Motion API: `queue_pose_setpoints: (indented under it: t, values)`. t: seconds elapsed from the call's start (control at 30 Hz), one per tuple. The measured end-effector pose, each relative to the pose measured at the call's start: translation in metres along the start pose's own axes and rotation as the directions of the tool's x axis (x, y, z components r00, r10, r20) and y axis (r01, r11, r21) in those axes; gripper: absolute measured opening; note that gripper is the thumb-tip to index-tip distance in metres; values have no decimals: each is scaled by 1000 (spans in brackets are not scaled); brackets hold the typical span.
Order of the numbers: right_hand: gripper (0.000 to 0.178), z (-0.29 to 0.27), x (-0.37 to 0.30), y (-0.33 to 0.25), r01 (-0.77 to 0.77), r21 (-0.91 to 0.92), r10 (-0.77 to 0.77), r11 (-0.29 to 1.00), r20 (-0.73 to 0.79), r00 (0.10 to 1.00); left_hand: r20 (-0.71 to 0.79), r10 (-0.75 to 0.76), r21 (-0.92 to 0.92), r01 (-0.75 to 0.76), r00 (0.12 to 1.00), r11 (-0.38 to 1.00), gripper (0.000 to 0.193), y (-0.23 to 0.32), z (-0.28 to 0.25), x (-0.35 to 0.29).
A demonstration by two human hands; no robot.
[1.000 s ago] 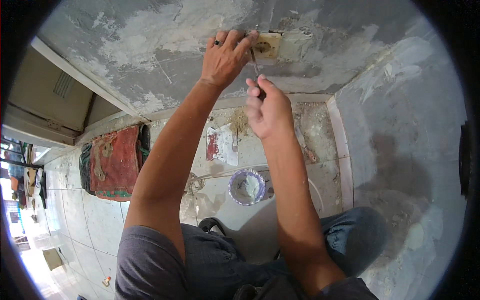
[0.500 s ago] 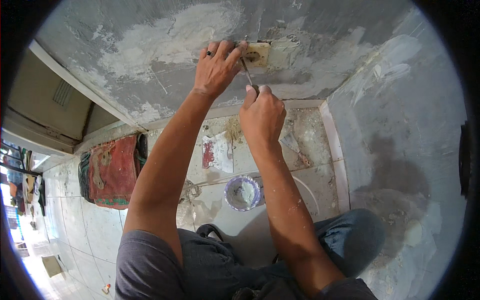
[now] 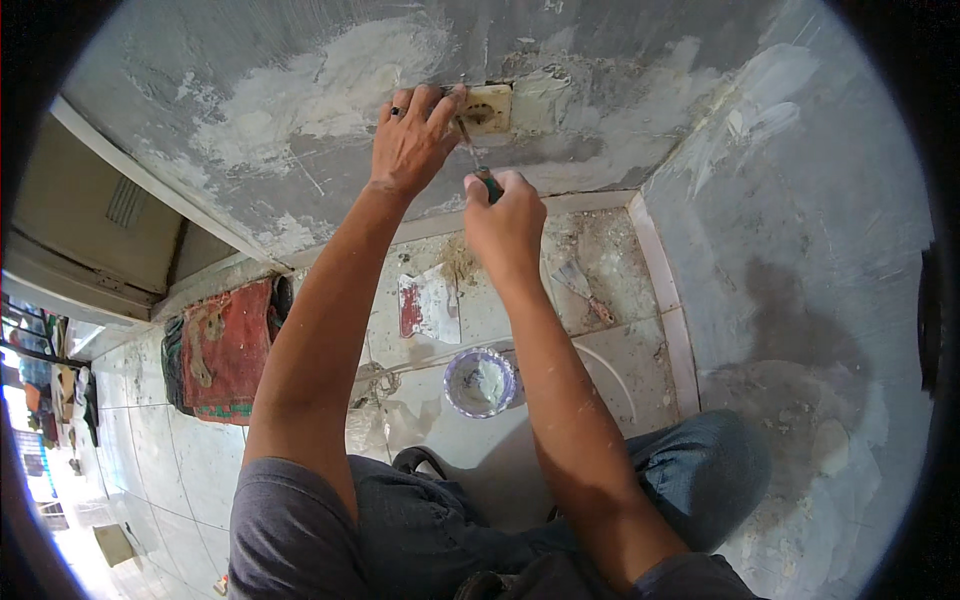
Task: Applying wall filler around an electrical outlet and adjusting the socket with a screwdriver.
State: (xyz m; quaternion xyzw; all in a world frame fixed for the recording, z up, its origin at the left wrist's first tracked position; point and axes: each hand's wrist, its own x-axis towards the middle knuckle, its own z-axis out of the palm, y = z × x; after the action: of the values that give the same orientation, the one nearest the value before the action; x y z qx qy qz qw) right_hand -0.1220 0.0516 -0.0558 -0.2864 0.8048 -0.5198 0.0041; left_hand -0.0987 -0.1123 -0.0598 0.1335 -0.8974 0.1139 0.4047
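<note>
— Cream plastic, that socket plate point(image 3: 487, 108)?
— Yes, set low in the patched grey wall point(image 3: 300, 110). The left hand point(image 3: 412, 145) lies spread against it, fingertips on the plate's edge.
— And the right hand point(image 3: 505, 222)?
— Fist closed round a screwdriver point(image 3: 472, 150), tip at the plate.
— Below?
— A small bowl point(image 3: 479, 381) and a putty knife point(image 3: 428, 305) on the tiled floor point(image 3: 590, 350).

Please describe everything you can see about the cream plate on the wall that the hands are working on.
The cream wall plate is a small squarish cover, apparently plastic, set flat in the grey, patchily plastered wall. Its face is smeared and shows a darker centre. The left hand presses fingertips on its left edge. The right hand grips a screwdriver whose thin shaft slants up to the plate's lower left part.
</note>
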Motion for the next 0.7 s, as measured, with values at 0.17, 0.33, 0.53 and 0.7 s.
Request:
queue_pose_setpoints:
  t: [0.17,0.33,0.53,0.7]
  values:
    - [29,7,-5,-13,29,-155,-31,987,-10,999,37,-4,-23,5,999,1000,61,1,-2,2]
    - [26,-9,15,-10,-755,621,252,-210,781,572,-16,-1,2,1,1000,1000,59,3,-3,8]
    - [25,-4,10,-16,-724,683,270,-94,717,642,65,-9,-13,10,998,1000,59,-1,-5,1]
    - [28,-6,2,-19,-129,103,117,986,110,987,44,-4,-17,5,999,1000,57,-3,-7,-1]
